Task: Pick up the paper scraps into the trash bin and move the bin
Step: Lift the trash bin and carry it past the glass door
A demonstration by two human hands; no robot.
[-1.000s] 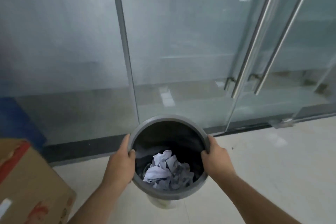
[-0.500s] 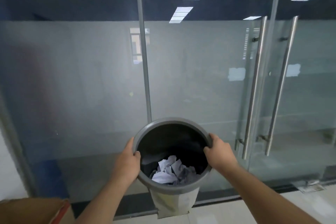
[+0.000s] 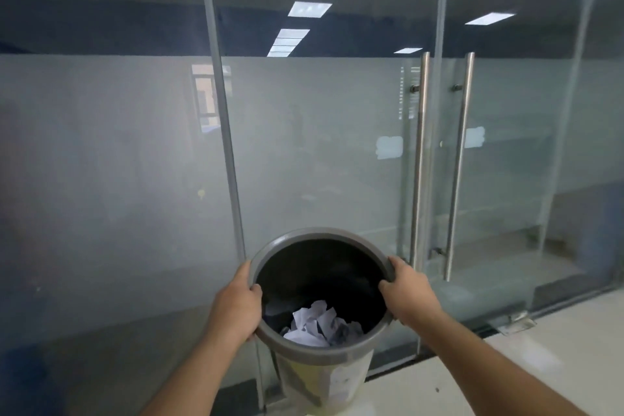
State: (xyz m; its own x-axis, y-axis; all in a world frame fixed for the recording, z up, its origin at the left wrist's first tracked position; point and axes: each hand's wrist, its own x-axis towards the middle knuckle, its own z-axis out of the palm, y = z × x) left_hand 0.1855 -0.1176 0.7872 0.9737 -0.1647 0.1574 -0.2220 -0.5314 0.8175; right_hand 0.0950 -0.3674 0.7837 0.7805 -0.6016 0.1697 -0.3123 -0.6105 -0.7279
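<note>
I hold a round trash bin (image 3: 315, 235) with a grey rim, a black liner and a pale body, lifted off the floor in front of me. Crumpled white paper scraps (image 3: 317, 324) lie at its bottom. My left hand (image 3: 236, 306) grips the rim on the left side, thumb inside. My right hand (image 3: 407, 290) grips the rim on the right side, thumb over the edge.
A frosted glass wall (image 3: 118, 179) stands straight ahead. Glass double doors with two long steel handles (image 3: 457, 162) are to the right. Pale tiled floor (image 3: 540, 355) shows at the lower right, along a dark threshold strip.
The bin has risen off the floor in both hands and my view has tilted up. The cardboard box at the lower left has dropped out of sight.
</note>
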